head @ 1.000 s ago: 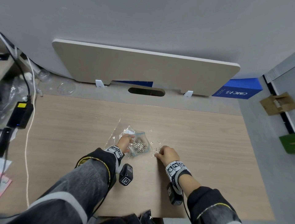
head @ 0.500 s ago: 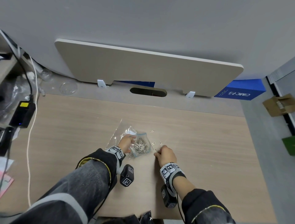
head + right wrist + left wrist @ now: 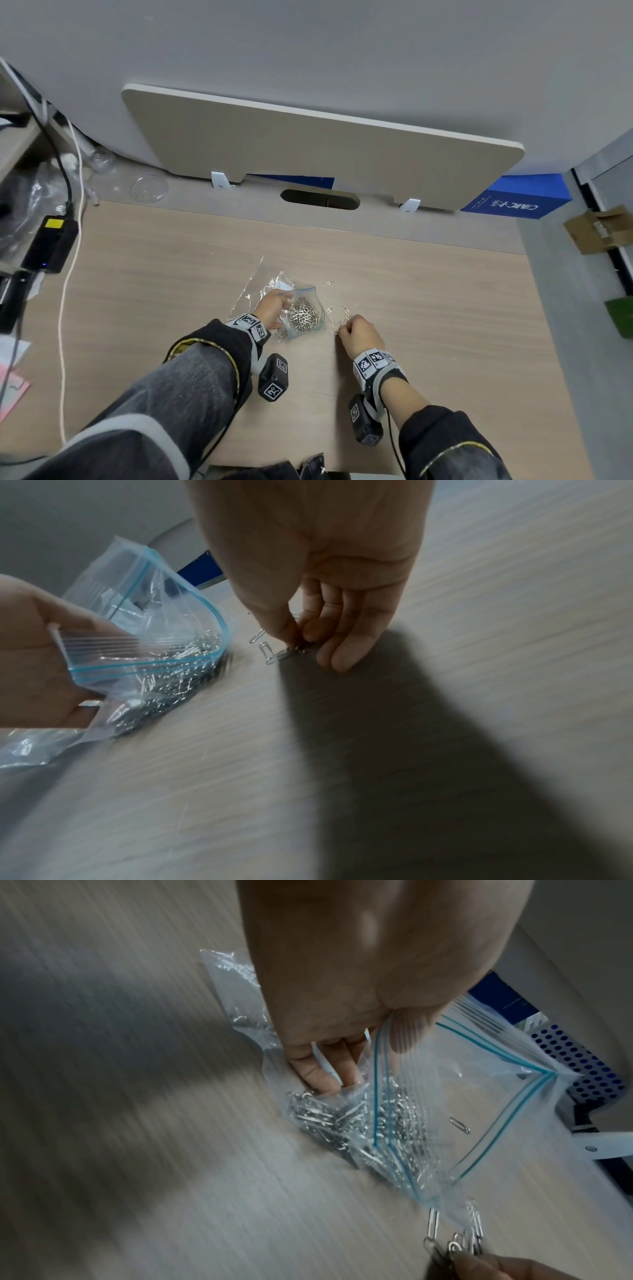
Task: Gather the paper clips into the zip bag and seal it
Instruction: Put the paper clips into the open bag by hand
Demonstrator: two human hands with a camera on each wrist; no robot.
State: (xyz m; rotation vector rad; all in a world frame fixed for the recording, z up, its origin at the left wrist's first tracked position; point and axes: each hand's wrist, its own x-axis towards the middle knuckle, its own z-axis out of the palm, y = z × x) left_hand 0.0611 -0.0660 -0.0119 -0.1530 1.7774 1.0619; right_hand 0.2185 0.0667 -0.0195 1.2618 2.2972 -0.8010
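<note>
Clear zip bag [image 3: 303,317]: mouth open, clips piled inside, pinched by left hand [image 3: 272,308].
Right hand [image 3: 359,334]: pinching loose paper clips [image 3: 277,653] mid-desk.

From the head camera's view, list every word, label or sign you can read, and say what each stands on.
"CIMC": white print on the blue box, seen upside down; the characters beside it are too small to read.
Square black-and-white coded markers, no words: on the wrist bands.
Yellow label on the black adapter: too small to read.

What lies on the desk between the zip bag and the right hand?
In the head view, loose paper clips lie on bare desk between the zip bag and the right hand, which pinches several more.
</note>
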